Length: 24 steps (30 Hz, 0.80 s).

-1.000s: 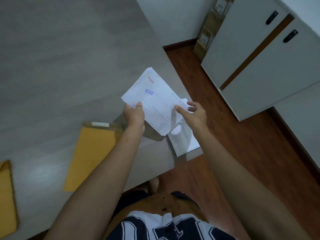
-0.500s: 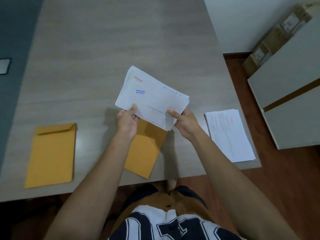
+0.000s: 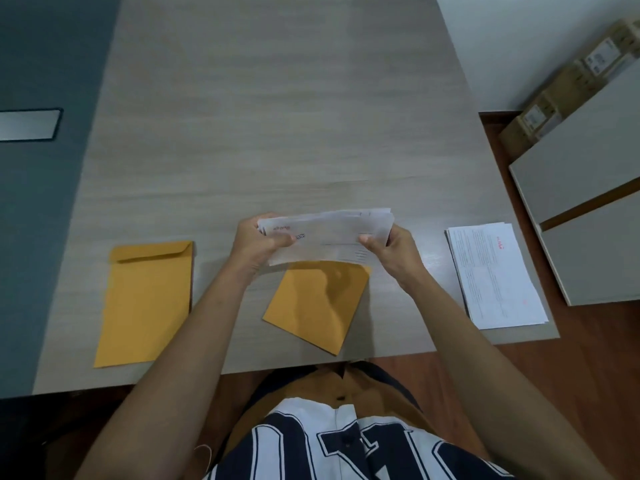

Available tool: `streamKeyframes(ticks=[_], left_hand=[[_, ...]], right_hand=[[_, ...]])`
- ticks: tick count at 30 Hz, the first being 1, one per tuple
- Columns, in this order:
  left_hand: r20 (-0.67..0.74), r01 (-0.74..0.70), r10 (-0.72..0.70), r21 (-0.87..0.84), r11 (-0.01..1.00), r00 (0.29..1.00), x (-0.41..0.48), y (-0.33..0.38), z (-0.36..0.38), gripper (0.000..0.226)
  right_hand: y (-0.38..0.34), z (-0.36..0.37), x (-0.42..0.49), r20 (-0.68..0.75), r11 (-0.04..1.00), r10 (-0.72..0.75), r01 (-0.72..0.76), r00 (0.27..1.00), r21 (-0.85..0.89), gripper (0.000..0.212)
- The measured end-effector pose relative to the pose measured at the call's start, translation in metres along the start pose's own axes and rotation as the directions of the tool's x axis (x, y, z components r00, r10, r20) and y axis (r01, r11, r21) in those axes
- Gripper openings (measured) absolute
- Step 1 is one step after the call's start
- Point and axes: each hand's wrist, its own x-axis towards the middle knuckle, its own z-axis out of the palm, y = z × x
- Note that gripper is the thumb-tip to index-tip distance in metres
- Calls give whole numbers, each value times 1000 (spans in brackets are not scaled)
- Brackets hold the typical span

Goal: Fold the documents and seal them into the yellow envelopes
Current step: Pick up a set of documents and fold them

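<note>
A folded bundle of white documents (image 3: 329, 233) is held above the table between both hands, its long side running left to right. My left hand (image 3: 258, 242) grips its left end and my right hand (image 3: 391, 249) grips its right end. Directly under the bundle lies a yellow envelope (image 3: 317, 306), turned at an angle, its top hidden by the papers. A second yellow envelope (image 3: 145, 303) lies flat to the left with its flap down. A stack of white documents (image 3: 495, 275) rests near the table's right edge.
The light wood-grain table (image 3: 277, 116) ends at a front edge close to my body. A grey cabinet (image 3: 585, 216) stands on the right with cardboard boxes (image 3: 561, 95) behind it. A small dark-framed plate (image 3: 27, 124) sits on the blue-grey surface at left.
The camera view swung left and settled over the table. The bundle came down from a raised tilt to lie level and low over the angled envelope, both hands now pinching its ends.
</note>
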Motion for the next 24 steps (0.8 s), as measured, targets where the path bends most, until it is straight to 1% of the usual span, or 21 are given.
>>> streamKeyframes(ticks=[2, 5, 7, 9, 12, 16, 19, 22, 24], left_hand=[[32, -14, 14, 7, 1000, 999, -1, -7, -1, 19], [47, 35, -36, 35, 999, 998, -4, -25, 6, 16], [78, 57, -60, 35, 998, 995, -10, -36, 14, 24], [86, 63, -64, 13, 998, 994, -12, -43, 18, 28], [49, 97, -96, -23, 995, 994, -11, -43, 20, 24], [-9, 156, -156, -29, 987, 988, -8, -43, 27, 31], [-62, 178, -179, -16, 984, 982, -5, -43, 30, 30], [-77, 208, -212, -54, 977, 974, -3, -36, 33, 23], [-107, 206, -210, -47, 977, 972, -2, -27, 37, 19]], right_hand=[[5, -2, -6, -17, 1000, -7, 7, 1000, -2, 24], [21, -2, -16, -44, 996, 16, -20, 999, -82, 21], [33, 0, -22, -30, 992, 17, -21, 999, -127, 21], [39, 2, -24, -28, 994, 11, -14, 1000, -112, 24], [37, 5, -24, -84, 989, 21, -33, 996, -146, 25], [38, 7, -20, -109, 974, 63, -85, 992, -210, 33], [40, 6, -16, -112, 975, 89, -110, 990, -193, 37], [34, 4, -13, -124, 974, 151, -169, 981, -151, 42], [29, -1, -10, -116, 975, 154, -170, 981, -142, 38]])
